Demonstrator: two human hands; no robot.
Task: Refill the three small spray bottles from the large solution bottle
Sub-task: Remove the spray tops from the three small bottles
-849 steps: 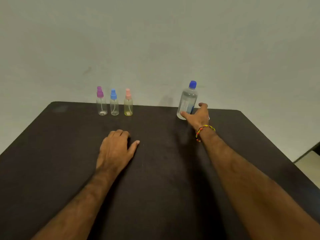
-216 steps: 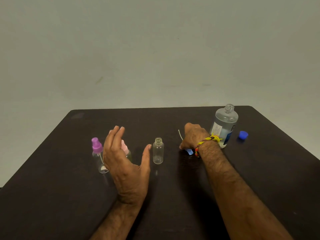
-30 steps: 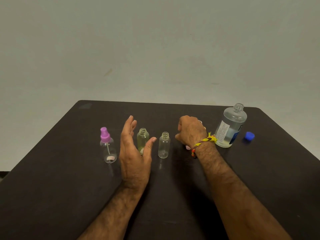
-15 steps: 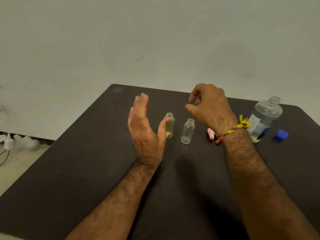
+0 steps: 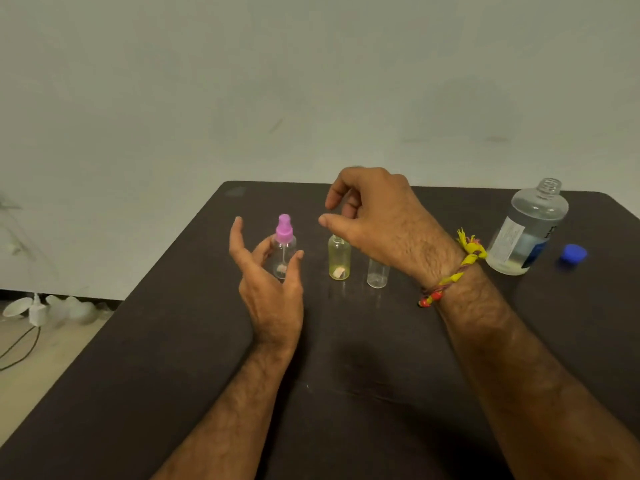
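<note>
Clear glossy plastic bottles (image 5: 339, 259), matt table (image 5: 180, 368)

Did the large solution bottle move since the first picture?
Yes. The large solution bottle, now uncapped, stands nearer the table's right edge, farther from the small bottles.

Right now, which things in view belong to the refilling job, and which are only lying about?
For the job:
- purple-capped spray bottle
- yellowish open bottle
- clear open bottle
- large solution bottle
- blue cap

Lying about:
- white plug and cable on the floor
- white objects by the wall
</note>
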